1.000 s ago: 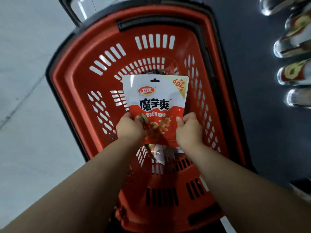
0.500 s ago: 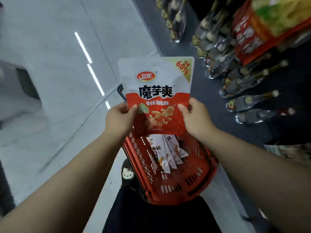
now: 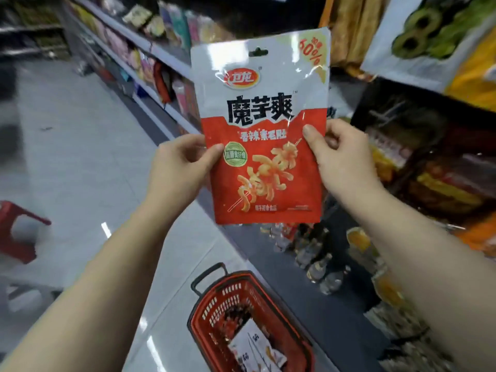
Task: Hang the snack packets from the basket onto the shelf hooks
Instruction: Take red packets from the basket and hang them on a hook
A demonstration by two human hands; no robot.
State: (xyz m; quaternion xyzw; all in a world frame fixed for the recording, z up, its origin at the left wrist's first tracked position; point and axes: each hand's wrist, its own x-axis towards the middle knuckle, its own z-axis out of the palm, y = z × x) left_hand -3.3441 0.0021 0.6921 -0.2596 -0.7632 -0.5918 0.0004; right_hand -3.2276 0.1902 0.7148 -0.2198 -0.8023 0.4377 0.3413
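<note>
A white and red snack packet (image 3: 261,124) with a hang hole at its top is held upright in front of me at chest height. My left hand (image 3: 179,167) pinches its left edge and my right hand (image 3: 341,159) pinches its right edge, thumbs on the front. Far below on the floor stands the red basket (image 3: 214,307) with a black handle, holding a few more packets (image 3: 255,350). The shelf (image 3: 418,146) with hanging goods lies to the right, behind the packet; its hooks are too blurred to make out.
Bottles (image 3: 319,267) stand on the bottom shelf right of the basket. Large snack bags (image 3: 434,36) hang at the upper right. A long shelf row (image 3: 139,49) runs away at the upper left. A red stool (image 3: 18,229) sits on the tiled floor at the left.
Both hands have lifted the packet out of the basket and up to shelf height. My view rose from the basket to the aisle and shelves.
</note>
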